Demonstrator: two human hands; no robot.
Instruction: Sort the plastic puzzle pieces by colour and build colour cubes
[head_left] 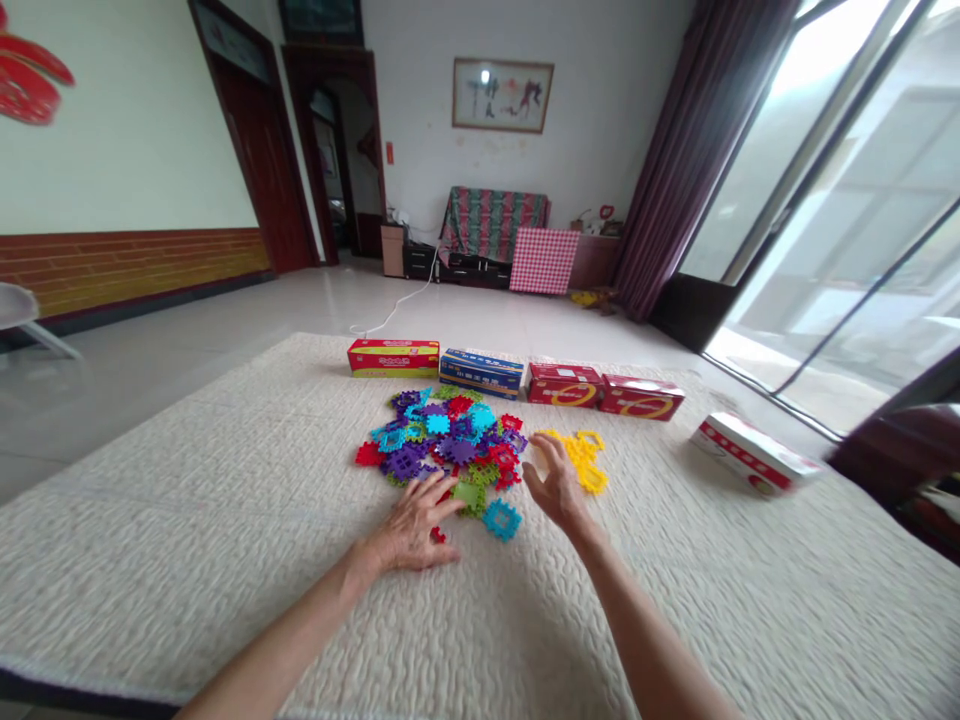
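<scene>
A heap of plastic interlocking pieces [459,450] in purple, red, green and blue lies in the middle of the quilted cover. My left hand [420,525] rests at the heap's near edge with its fingers spread, next to a green piece [469,496]. Part of a small red piece [438,536] shows between its thumb and fingers. Just right of the heap is my right hand [553,483], its fingers apart and nothing visible in them. It is beside a small group of yellow pieces [586,462]. Between the hands lies a blue square piece [502,519].
Beyond the heap stand a red-and-yellow box [393,358], a blue box [481,373] and two red boxes [564,385] in a row. A white-and-red box [754,455] lies at the right. The quilted cover [187,510] spreads under everything.
</scene>
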